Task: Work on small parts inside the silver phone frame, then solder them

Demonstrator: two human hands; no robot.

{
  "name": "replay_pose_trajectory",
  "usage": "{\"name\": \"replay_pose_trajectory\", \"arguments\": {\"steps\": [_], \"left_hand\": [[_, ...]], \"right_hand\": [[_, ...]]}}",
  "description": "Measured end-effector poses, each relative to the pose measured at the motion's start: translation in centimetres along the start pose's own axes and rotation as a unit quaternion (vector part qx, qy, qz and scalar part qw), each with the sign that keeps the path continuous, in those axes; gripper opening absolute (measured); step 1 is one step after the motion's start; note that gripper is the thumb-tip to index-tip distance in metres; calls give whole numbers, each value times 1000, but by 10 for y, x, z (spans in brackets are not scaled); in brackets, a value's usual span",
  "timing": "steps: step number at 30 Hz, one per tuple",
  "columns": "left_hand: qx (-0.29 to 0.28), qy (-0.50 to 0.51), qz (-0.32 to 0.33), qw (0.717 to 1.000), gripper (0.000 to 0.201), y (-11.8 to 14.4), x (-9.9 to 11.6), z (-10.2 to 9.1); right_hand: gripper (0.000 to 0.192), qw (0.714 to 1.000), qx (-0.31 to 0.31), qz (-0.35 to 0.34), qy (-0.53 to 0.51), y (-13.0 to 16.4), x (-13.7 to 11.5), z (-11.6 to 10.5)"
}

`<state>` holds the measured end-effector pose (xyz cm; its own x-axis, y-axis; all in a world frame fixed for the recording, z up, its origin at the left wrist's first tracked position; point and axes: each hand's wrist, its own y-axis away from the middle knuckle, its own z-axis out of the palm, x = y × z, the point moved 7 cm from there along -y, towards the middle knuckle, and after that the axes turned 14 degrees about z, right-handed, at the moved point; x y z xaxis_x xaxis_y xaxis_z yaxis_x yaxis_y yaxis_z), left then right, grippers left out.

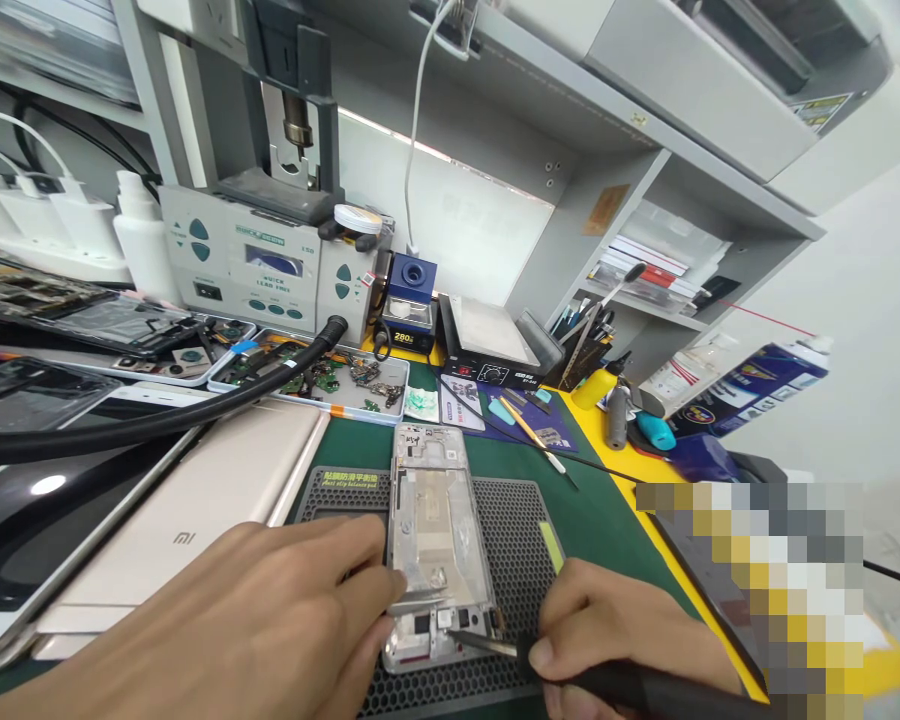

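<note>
A silvery phone frame point(433, 520), stripped of its screen, lies lengthwise on a black honeycomb anti-slip pad point(514, 530). My left hand point(300, 600) has its fingers bent together at the frame's lower left edge and grips it there. Near those fingertips a thin metallic strip crosses the frame; whether it is loose I cannot tell. My right hand point(615, 630) is closed round the black handle of what looks like a soldering iron point(645, 685). Its tapered metal tip is at the small parts in the frame's lower end; whether it touches them is unclear.
Several phones, including a gold back cover point(195, 500), lie on the left. A black hose point(270, 375) crosses above them. Behind stand a parts tray point(330, 408), a hot-air station point(270, 265), and a heating plate point(491, 335). A white-tipped tool point(532, 435) lies beyond the pad.
</note>
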<state>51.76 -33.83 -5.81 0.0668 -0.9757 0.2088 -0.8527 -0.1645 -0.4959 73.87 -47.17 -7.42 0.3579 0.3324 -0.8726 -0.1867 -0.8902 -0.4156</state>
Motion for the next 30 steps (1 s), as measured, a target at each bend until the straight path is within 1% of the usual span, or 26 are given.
{"name": "replay_pose_trajectory", "arguments": {"steps": [2, 4, 5, 7, 10, 13, 15, 17, 19, 20, 21, 22, 23, 24, 26, 28, 29, 30], "left_hand": [[5, 6, 9, 1000, 21, 8, 0, 3], [30, 16, 39, 999, 36, 14, 2, 3], [42, 19, 53, 998, 43, 16, 3, 2], [53, 18, 71, 996, 50, 18, 4, 1], [34, 14, 64, 997, 51, 15, 3, 3], [43, 17, 69, 997, 50, 13, 4, 2], [52, 19, 70, 996, 49, 13, 3, 2], [50, 16, 63, 997, 48, 16, 2, 4], [43, 11, 56, 997, 47, 19, 0, 6], [38, 9, 51, 998, 49, 20, 0, 6], [33, 12, 50, 998, 49, 21, 0, 7], [33, 13, 53, 998, 50, 22, 0, 7], [31, 13, 54, 998, 51, 22, 1, 6], [29, 11, 58, 998, 51, 22, 2, 6], [20, 0, 56, 998, 44, 20, 2, 4], [5, -10, 39, 999, 27, 15, 1, 4], [-2, -14, 27, 1000, 19, 11, 0, 3], [-4, -17, 17, 1000, 16, 8, 0, 2]], "right_hand": [[30, 999, -17, 26, 24, 2, 0, 0], [29, 998, -32, 46, 40, 2, 1, 1], [29, 998, -31, 41, 42, 2, 1, 0], [33, 999, -11, 4, 37, 1, 1, -1], [34, 999, 11, -33, 33, -1, 5, 2], [27, 999, 12, -31, 22, -2, 6, 6], [32, 999, 33, -39, 18, -3, -3, 1], [36, 998, 44, -38, 25, -5, -17, -6], [23, 996, -41, 28, 71, -9, -19, -1], [19, 994, -57, 43, 81, -10, -19, -1], [17, 995, -57, 38, 75, -10, -20, -2], [15, 997, -47, 18, 61, -9, -20, -3], [14, 999, -18, -11, 46, -7, -18, -5], [14, 999, 7, -26, 40, -5, -13, -6], [12, 998, 13, -16, 56, 0, 5, 0], [8, 998, 0, 5, 70, 4, 19, 7], [8, 997, -4, 9, 71, 4, 21, 8], [8, 997, -5, 9, 71, 4, 21, 8]]}}
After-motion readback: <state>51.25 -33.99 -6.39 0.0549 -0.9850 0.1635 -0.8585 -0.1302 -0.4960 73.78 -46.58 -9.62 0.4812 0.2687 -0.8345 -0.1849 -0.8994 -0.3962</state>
